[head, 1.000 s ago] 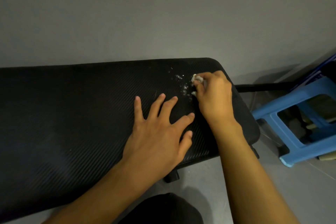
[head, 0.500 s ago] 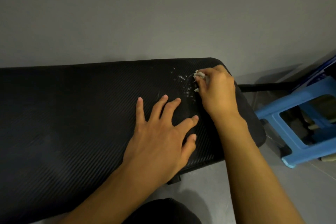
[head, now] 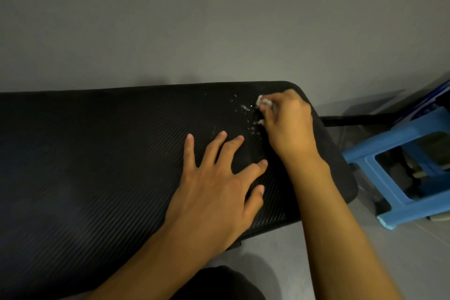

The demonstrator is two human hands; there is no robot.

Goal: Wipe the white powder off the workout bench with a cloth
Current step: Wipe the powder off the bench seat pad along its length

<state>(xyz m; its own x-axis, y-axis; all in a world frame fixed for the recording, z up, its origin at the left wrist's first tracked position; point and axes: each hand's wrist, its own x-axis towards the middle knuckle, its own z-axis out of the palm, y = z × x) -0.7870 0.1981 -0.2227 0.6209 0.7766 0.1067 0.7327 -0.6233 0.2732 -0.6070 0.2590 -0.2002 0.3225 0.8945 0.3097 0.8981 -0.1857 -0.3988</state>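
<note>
Toward the right end of the desk [head: 97, 153], seen from the head camera, the wiping step is under way. The right hand [head: 289, 124] grips a small bunched white cloth [head: 264, 103] in curled fingers and holds it down on the black ribbed padding, close to the far edge. White powder [head: 244, 107] lies as scattered specks and small clumps just left of the cloth, with a few flecks trailing down beside the knuckles. By that, the job looks part done at most; fine dust elsewhere would be hard to see in this dim light. The next move likely calls for a firm sweep leftward through the specks, with the cloth pressed flat so the grains gather rather than scatter or lodge in the ribs. The left hand [head: 214, 192] rests palm down on the padding nearer the person, fingers straight and spread, holding nothing, seemingly as a brace. Both forearms reach in from the bottom edge, the right one crossing the desk's near right corner. A blue stool [head: 399, 139] stands on the floor just beyond that end.
</note>
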